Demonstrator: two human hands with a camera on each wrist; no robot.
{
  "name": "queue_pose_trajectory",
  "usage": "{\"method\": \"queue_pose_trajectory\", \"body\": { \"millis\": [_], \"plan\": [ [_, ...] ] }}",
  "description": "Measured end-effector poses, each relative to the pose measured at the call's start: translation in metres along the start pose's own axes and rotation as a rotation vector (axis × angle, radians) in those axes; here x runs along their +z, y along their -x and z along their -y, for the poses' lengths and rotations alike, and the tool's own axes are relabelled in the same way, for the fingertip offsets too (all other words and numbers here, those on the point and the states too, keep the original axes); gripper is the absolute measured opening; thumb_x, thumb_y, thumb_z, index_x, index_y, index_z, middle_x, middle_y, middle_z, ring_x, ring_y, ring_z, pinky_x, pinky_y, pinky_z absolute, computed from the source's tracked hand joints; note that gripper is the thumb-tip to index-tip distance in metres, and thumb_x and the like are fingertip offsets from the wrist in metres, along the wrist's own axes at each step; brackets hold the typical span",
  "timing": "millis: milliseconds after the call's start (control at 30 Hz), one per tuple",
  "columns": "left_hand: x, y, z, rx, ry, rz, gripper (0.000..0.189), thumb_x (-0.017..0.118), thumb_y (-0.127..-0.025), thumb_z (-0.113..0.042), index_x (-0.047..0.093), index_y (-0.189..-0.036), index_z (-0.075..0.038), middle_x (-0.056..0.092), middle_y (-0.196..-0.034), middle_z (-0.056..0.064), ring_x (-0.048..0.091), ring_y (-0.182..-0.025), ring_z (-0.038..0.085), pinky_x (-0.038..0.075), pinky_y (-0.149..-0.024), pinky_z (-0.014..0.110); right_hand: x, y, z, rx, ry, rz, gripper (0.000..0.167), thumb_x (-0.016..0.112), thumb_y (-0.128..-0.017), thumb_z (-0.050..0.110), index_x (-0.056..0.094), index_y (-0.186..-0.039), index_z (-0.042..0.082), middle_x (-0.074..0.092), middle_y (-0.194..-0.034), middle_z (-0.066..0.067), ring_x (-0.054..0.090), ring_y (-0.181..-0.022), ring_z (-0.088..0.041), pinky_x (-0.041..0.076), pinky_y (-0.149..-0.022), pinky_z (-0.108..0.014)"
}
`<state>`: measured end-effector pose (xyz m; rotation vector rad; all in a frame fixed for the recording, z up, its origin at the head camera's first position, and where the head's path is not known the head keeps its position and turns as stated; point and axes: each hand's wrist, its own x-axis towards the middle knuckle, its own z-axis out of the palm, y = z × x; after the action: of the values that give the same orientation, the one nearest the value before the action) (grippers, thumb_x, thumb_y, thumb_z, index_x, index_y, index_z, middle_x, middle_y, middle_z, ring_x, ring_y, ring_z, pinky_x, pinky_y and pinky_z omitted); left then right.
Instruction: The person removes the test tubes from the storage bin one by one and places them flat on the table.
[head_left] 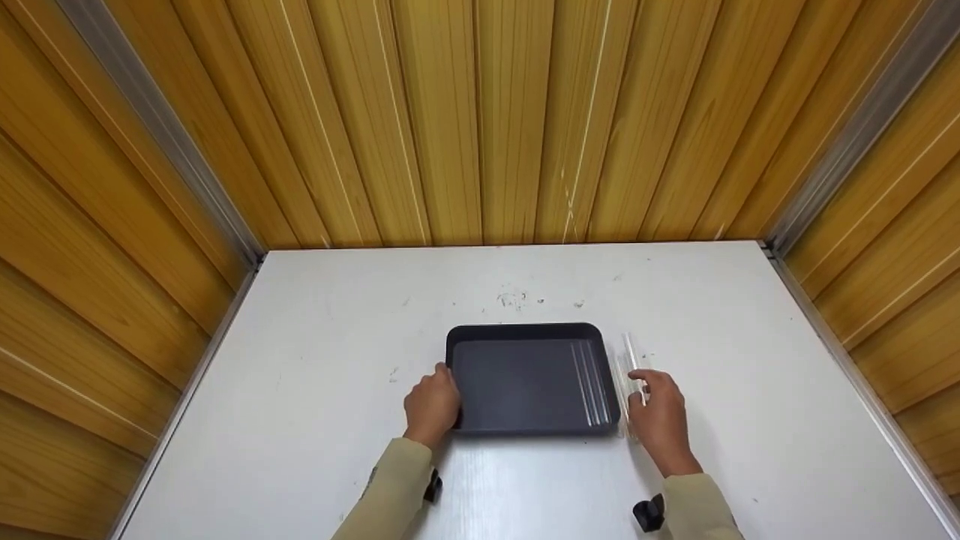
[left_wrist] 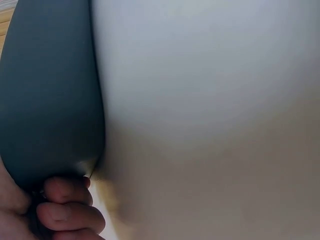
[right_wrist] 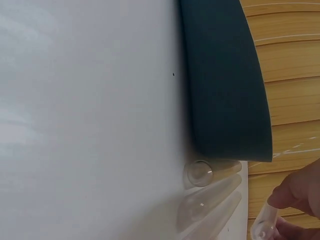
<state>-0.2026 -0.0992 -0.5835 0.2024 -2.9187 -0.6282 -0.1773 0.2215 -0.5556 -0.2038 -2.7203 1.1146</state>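
A dark grey rectangular tray [head_left: 517,382] lies on the white table. My left hand [head_left: 433,401] grips its left rim, fingers curled round the edge; the left wrist view shows those fingers [left_wrist: 70,210] close up. Several clear test tubes [head_left: 591,382] lie side by side inside, along the tray's right end. Just right of the tray, my right hand [head_left: 661,420] pinches one clear test tube [right_wrist: 265,222] between thumb and fingers, raised off the table. Below it, more clear test tubes [right_wrist: 212,200] lie on the table against the tray's outer right side.
The white table [head_left: 337,337] is scuffed, with small dark marks [head_left: 514,300] behind the tray. Wood-patterned panels [head_left: 510,120] wall in the back and both sides, with grey metal posts [head_left: 847,135] at the corners.
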Motion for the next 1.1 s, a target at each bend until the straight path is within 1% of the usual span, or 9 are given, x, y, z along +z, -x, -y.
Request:
{"method": "queue_pose_trajectory", "body": {
  "millis": [167, 300, 400, 567, 733, 900, 1100],
  "plan": [
    [0.001, 0.001, 0.001, -0.007, -0.002, 0.007, 0.026, 0.044, -0.102, -0.021, 0.062, -0.104, -0.002, 0.07, -0.079, 0.018, 0.068, -0.067, 0.034, 0.049, -0.054, 0.045, 0.001, 0.002, -0.006, -0.008, 0.005, -0.001, 0.029, 0.053, -0.089, -0.005, 0.062, -0.116, -0.003, 0.057, -0.12, -0.025, 0.057, -0.103, -0.036, 0.046, -0.084, -0.048],
    [0.003, 0.002, 0.002, 0.015, -0.012, -0.033, 0.023, 0.046, -0.101, -0.019, 0.062, -0.097, -0.003, 0.068, -0.071, 0.018, 0.066, -0.06, 0.033, 0.047, -0.049, 0.045, 0.002, 0.002, -0.01, -0.025, 0.027, -0.014, 0.029, 0.052, -0.088, -0.006, 0.062, -0.116, -0.003, 0.058, -0.118, -0.025, 0.058, -0.102, -0.035, 0.046, -0.084, -0.048],
    [0.003, 0.003, 0.002, 0.026, -0.022, -0.056, 0.022, 0.047, -0.101, -0.018, 0.061, -0.094, -0.003, 0.066, -0.068, 0.018, 0.065, -0.057, 0.033, 0.045, -0.047, 0.044, 0.001, 0.002, -0.012, -0.017, 0.036, -0.005, 0.029, 0.052, -0.088, -0.006, 0.061, -0.116, -0.003, 0.057, -0.119, -0.026, 0.058, -0.103, -0.037, 0.046, -0.085, -0.049],
    [0.002, 0.002, 0.002, 0.015, -0.019, -0.036, 0.024, 0.046, -0.102, -0.019, 0.062, -0.098, -0.002, 0.067, -0.071, 0.018, 0.066, -0.06, 0.033, 0.046, -0.048, 0.044, -0.001, 0.004, -0.016, 0.01, 0.039, 0.024, 0.03, 0.053, -0.089, -0.006, 0.061, -0.118, -0.004, 0.056, -0.119, -0.028, 0.057, -0.104, -0.038, 0.045, -0.086, -0.051],
    [0.0, 0.001, 0.0, -0.001, -0.008, -0.01, 0.026, 0.044, -0.102, -0.02, 0.063, -0.101, -0.002, 0.068, -0.073, 0.017, 0.067, -0.062, 0.032, 0.047, -0.05, 0.044, 0.0, 0.004, -0.02, 0.009, 0.045, 0.022, 0.03, 0.052, -0.088, -0.007, 0.061, -0.117, -0.005, 0.057, -0.116, -0.029, 0.056, -0.102, -0.039, 0.044, -0.086, -0.051],
    [0.0, 0.0, 0.0, -0.002, -0.008, -0.001, 0.027, 0.043, -0.102, -0.021, 0.063, -0.102, -0.002, 0.068, -0.073, 0.017, 0.067, -0.063, 0.033, 0.047, -0.05, 0.044, 0.001, 0.004, -0.023, 0.005, 0.058, 0.03, 0.031, 0.051, -0.088, -0.008, 0.061, -0.117, -0.007, 0.057, -0.117, -0.03, 0.057, -0.105, -0.041, 0.045, -0.088, -0.053],
    [0.001, 0.0, 0.0, -0.01, -0.015, 0.014, 0.028, 0.043, -0.102, -0.021, 0.063, -0.11, -0.001, 0.07, -0.078, 0.017, 0.068, -0.067, 0.033, 0.05, -0.054, 0.044, 0.001, 0.004, -0.025, 0.008, 0.073, 0.046, 0.033, 0.05, -0.088, -0.009, 0.06, -0.119, -0.007, 0.058, -0.117, -0.031, 0.057, -0.107, -0.042, 0.045, -0.088, -0.053]
  ]
}}
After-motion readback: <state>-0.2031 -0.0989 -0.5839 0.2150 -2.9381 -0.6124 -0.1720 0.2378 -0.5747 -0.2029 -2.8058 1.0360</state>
